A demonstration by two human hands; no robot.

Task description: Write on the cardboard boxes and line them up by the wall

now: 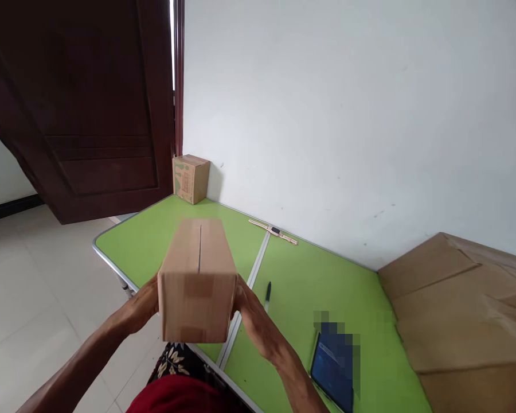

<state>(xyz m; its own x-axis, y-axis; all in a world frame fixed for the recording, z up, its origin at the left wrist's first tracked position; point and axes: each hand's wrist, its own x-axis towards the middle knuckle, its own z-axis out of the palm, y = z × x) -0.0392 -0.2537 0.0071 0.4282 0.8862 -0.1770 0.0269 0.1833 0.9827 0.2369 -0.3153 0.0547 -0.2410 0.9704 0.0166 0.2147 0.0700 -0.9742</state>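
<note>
Between my two hands is a closed brown cardboard box (199, 307), held up over the near left part of the green table (327, 287). A dark seam runs along its top, and its near end shows strips of tape. My left hand (148, 301) presses against the box's left side, most of its fingers hidden behind the cardboard. On the opposite side my right hand (239, 295) grips the box, its fingers also largely out of sight. Just right of that hand, a dark-capped pen (268, 292) lies on the table, partly covered by my forearm.
A small printed carton (192, 179) stands in the far left corner by the dark door (81, 115). Along the wall lies a pink-strapped watch (275, 230). A phone or tablet (333, 367), partly blurred, rests at the near right. Large cardboard (464, 310) covers the right end.
</note>
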